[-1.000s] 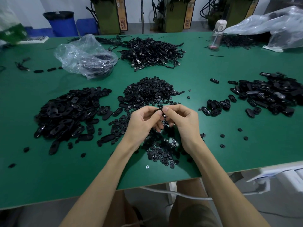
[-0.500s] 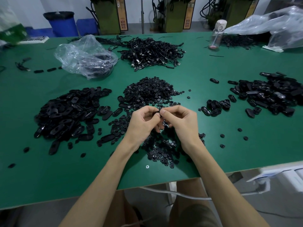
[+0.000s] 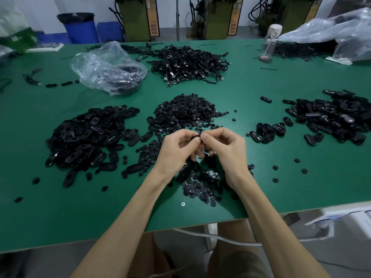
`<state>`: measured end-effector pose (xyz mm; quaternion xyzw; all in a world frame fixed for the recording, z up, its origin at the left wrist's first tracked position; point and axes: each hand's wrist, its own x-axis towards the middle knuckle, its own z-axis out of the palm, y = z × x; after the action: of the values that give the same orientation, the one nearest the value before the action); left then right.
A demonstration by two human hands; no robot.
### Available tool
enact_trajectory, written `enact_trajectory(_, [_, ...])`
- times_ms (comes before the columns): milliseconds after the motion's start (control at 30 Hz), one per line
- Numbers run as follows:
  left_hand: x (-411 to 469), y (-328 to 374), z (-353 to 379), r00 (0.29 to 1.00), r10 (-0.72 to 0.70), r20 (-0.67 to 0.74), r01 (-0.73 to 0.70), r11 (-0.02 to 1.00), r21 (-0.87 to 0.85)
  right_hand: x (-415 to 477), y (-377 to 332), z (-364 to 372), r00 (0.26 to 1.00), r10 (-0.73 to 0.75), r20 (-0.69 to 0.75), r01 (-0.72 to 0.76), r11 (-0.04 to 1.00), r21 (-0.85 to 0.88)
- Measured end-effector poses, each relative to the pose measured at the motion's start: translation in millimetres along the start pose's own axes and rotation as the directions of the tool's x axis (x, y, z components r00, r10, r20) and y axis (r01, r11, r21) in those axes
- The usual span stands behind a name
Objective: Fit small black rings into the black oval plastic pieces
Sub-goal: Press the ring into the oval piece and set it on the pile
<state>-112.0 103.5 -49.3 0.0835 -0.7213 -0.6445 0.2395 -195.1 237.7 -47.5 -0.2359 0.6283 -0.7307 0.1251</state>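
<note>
Both hands meet above the middle of the green table (image 3: 251, 187). My left hand (image 3: 176, 151) and my right hand (image 3: 224, 149) pinch one black oval piece (image 3: 196, 137) between thumbs and fingertips; most of it is hidden by the fingers. Whether a ring sits in it cannot be seen. A heap of small black rings (image 3: 186, 111) lies just beyond the hands, and more rings (image 3: 200, 185) are scattered under my wrists. A large pile of black oval pieces (image 3: 84, 137) lies to the left. Another oval pile (image 3: 331, 119) lies at the right.
At the back are a clear plastic bag (image 3: 108, 69), a tangle of black cables (image 3: 190, 63), a clear water bottle (image 3: 271, 43) and a big plastic sheet (image 3: 331, 33). A small cluster of ovals (image 3: 267, 131) lies right of the hands. The table's front edge runs near my forearms.
The hands stayed together in the same place; the fingertips shifted slightly on the oval piece between them.
</note>
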Motion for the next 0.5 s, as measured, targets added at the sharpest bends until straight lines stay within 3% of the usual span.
enact_trajectory(233, [1,1,-2,1.000,-0.022,-0.020,0.020,0.998,-0.061,0,0,1,1.000,-0.025,0.016,0.024,0.999,0.042])
enact_trajectory(300, [4,3,-1,0.997,-0.074,-0.037,0.070,0.992,-0.102,2,-2,4,0.999,0.035,-0.009,-0.034,0.994,0.100])
enact_trajectory(367, [9,9,-1,0.983,-0.172,-0.061,0.149,0.949,-0.277,3,-5,4,0.989,0.141,-0.036,-0.128,0.962,0.241])
enact_trajectory(400, [11,13,-3,0.968,-0.239,-0.077,0.182,0.880,-0.440,3,-8,3,0.981,0.192,-0.036,-0.170,0.932,0.321])
enact_trajectory(467, [14,18,-12,0.934,-0.351,-0.064,0.184,0.628,-0.756,3,-13,-3,0.967,0.255,-0.019,-0.224,0.881,0.417])
enact_trajectory(500, [14,19,-18,0.923,-0.381,-0.063,0.160,0.525,-0.836,3,-15,-6,0.963,0.269,-0.005,-0.240,0.867,0.436])
